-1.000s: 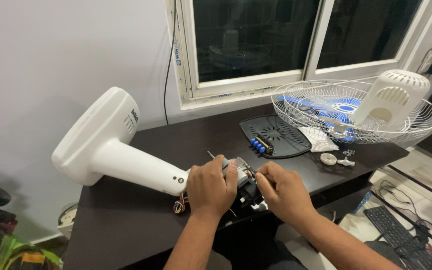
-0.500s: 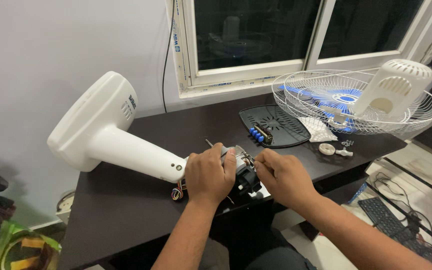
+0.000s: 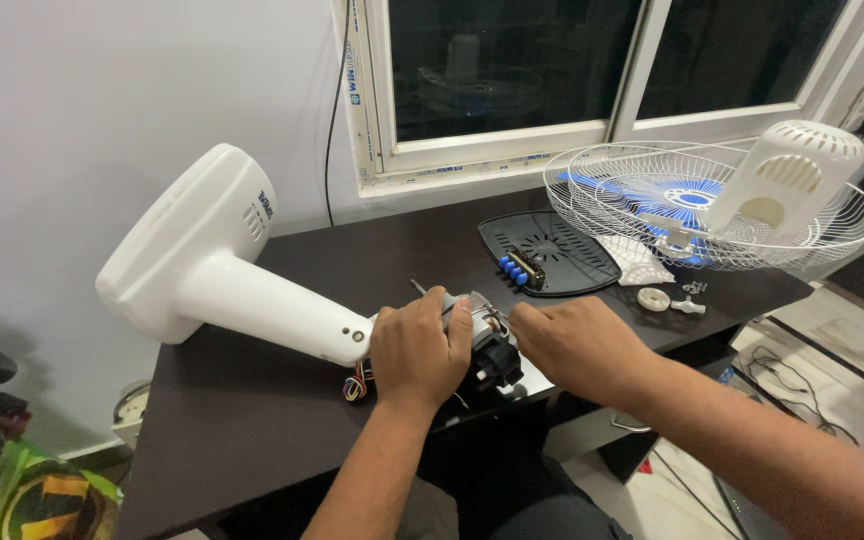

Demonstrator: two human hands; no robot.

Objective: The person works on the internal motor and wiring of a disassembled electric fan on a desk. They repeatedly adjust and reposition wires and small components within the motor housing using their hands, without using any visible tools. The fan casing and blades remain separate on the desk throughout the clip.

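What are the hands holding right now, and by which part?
Both hands grip the fan motor at the end of the white stand: the left hand over its top, the right hand on its outer end.

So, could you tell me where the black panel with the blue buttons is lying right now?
In the head view the black panel lies flat on the dark desk, right of centre below the window, between the right hand and the white fan guard.

Home room: dark desk (image 3: 252, 430), window (image 3: 512, 70).
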